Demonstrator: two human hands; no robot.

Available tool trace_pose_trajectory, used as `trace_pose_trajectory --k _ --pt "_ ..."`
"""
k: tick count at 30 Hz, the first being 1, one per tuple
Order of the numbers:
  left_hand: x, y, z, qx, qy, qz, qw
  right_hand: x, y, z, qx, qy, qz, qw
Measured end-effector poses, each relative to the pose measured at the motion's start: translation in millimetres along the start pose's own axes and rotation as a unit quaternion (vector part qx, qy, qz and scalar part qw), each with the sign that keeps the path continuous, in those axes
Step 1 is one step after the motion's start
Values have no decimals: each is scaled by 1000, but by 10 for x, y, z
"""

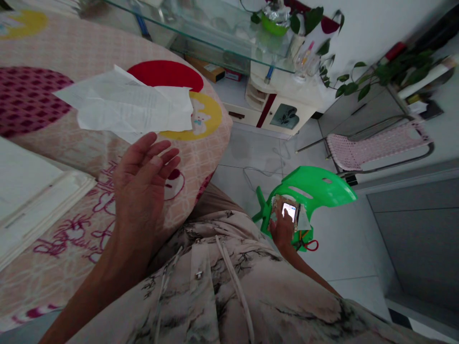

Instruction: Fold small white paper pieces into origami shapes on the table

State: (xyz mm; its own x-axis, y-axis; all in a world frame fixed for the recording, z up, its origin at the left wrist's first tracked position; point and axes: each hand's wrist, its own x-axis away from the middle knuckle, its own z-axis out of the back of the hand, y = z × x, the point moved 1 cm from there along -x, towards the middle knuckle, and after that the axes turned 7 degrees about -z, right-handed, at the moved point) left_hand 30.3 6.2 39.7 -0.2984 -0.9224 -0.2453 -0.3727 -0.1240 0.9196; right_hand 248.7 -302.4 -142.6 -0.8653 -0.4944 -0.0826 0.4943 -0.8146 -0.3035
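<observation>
My left hand [141, 179] rests over the table's edge, palm turned up and fingers loosely curled but apart, holding nothing. Just beyond its fingertips lie creased sheets of white paper [132, 107] with faint print. To its left is a thick stack of white paper [32, 186]. Down to the right, my right hand [280, 227] reaches to a green plastic chair [311, 184]. One of its fingers touches the lit screen of a phone [289, 210] on the seat; the other fingers are spread beside it. Red-handled scissors [311, 245] lie close by.
A patterned cloth covers the table [211, 157]. Behind it stands a glass-topped cabinet [229, 45] with a green pot [274, 24] and trailing plant. A pink woven chair [376, 145] stands at the right. A thin cable [263, 172] lies on the tiled floor.
</observation>
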Motion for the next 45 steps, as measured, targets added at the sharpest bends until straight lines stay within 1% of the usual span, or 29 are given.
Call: trace_pose_trajectory --k 2,3,5,8,11,13,15,17,19,20,21,22,23,24,25,27,28,29,31,33,36,37,39,41,43,45 --pt "-8 2 25 -6 -5 -5 1000 -41 -241 -48 -39 -38 73 996" --pt "-14 3 43 -4 -5 -8 1000 -72 -363 -59 -57 -45 92 993" --pt "-28 15 89 8 2 -21 1000 -157 -590 -34 -88 -37 113 989" --pt "-60 72 190 13 24 -43 999 -322 -883 134 -133 -23 153 979" --pt "-102 181 344 -14 51 -68 996 -503 -1198 411 -202 13 185 962" --pt "-131 261 491 -39 74 -92 992 -620 -1467 591 -250 35 220 942" --pt "-160 317 689 -57 119 -118 984 -737 -1782 717 -286 48 263 920" --pt "-184 336 932 -123 148 -137 972 -864 -2129 762 -318 61 321 890" --pt "-195 315 1199 -221 147 -133 955 -1007 -2500 718 -339 74 380 858" --pt "-193 297 1331 -283 135 -127 941 -1082 -2693 668 -340 78 415 840" --pt "-184 279 1456 -349 124 -125 920 -1154 -2889 603 -334 79 448 825" --pt "-170 264 1570 -415 108 -126 894 -1220 -3083 529 -328 86 471 814" --pt "-153 254 1668 -479 73 -118 867 -1273 -3272 450 -320 85 490 806" --pt "-132 255 1755 -526 46 -105 842 -1307 -3453 368 -308 68 510 800" --pt "-109 268 1829 -561 30 -85 823 -1318 -3619 288 -302 50 530 791" --pt "-55 329 1934 -610 0 -37 792 -1260 -3901 143 -281 1 590 757" --pt "-24 369 1964 -624 -21 -16 781 -1195 -4015 79 -269 -28 626 732" --pt "12 408 1979 -633 -52 5 772 -1114 -4115 20 -256 -59 659 705" --pt "96 456 1971 -643 -130 39 753 -932 -4292 -81 -239 -119 703 658" --pt "188 447 1927 -651 -204 59 728 -769 -4484 -163 -246 -165 694 656" --pt "296 357 1861 -683 -217 62 695 -582 -4868 -256 -260 -249 638 680" --pt "319 317 1848 -694 -208 60 686 -532 -5021 -278 -259 -271 612 696" --pt "349 238 1843 -710 -185 53 677 -441 -5346 -313 -240 -298 558 737" --pt "364 164 1858 -716 -161 40 678 -363 -5663 -346 -223 -332 501 768" --pt "376 104 1879 -713 -144 28 685 -313 -5933 -390 -225 -373 415 799" --pt "388 64 1894 -707 -136 14 693 -290 -6139 -443 -225 -390 383 807"
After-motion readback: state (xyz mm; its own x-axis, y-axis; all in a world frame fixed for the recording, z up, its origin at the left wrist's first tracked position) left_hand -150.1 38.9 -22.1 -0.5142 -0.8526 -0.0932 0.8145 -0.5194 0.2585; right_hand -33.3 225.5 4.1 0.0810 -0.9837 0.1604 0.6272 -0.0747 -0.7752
